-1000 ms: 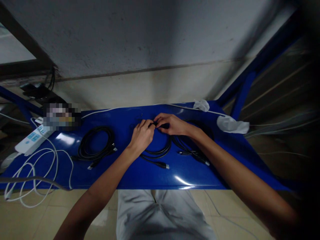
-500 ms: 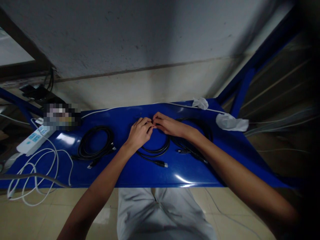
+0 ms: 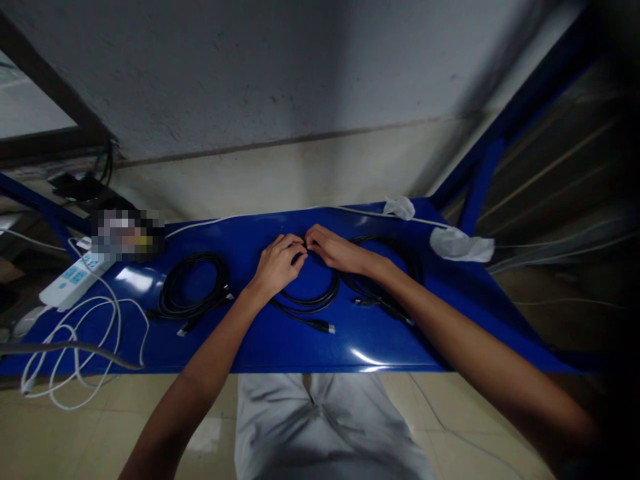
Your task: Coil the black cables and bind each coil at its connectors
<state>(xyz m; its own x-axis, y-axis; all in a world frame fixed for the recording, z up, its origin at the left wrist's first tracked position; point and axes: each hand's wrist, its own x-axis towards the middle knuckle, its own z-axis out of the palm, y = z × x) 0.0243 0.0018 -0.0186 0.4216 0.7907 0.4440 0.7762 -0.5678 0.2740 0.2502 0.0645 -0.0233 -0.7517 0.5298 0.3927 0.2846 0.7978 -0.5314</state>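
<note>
1. Two hands meet at the middle of the blue counter [image 3: 280,347]. The left hand [image 3: 277,263] and right hand [image 3: 336,250] are both curled, fingertips nearly touching each other.
2. Both pinch the far side of the middle cable coil [image 3: 313,301], a black loop lying flat on the counter just below the knuckles. Gripping it at one point from either side seems to keep its turns gathered. Whether anything smaller sits in the pinch I cannot tell.
3. One plug [image 3: 324,327] of that coil trails loose towards the near edge.
4. A left coil [image 3: 193,287], also black, rests well apart beside the left forearm, its ends sticking out.
5. More black cable [image 3: 385,297] lies partly under the right forearm.
6. None of these sits in a box or tray; all lie directly on the counter.
7. Farther out, a white power strip [image 3: 75,277] and its white cord [image 3: 75,347] hang over the left end, and crumpled white wrappers [image 3: 460,245] lie at the right rear corner.
</note>
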